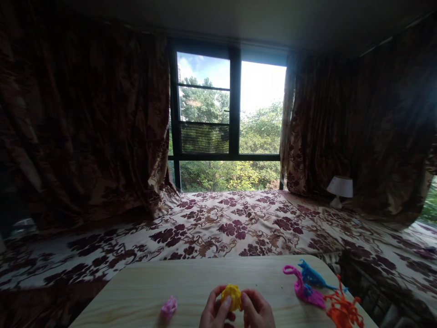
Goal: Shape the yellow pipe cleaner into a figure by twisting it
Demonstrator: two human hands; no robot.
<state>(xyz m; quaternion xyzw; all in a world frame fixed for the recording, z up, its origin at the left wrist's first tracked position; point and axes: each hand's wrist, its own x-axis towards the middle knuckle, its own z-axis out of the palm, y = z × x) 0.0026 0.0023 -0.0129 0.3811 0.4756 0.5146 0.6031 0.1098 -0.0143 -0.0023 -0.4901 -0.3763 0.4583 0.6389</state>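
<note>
Left hand (215, 312) and right hand (257, 312) pinch yellow lump (231, 296), apparently mid-shaping. Blue piece (311, 276), magenta piece (301, 289), orange piece (343, 310) look formed; pink lump (168, 308) out of hand on worktop (191, 275).

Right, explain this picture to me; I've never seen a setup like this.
There's no machine at work here, just a person's bare left hand and right hand. The single view comes from a camera worn on the head, looking forward and down. The left hand holds a yellow lump, thumb across its front; the right hand's fingertips are at its right edge. On the pale wooden table lie a pink lump to the left and magenta, blue and orange pieces to the right. Beyond are patterned cloth and a window.
</note>
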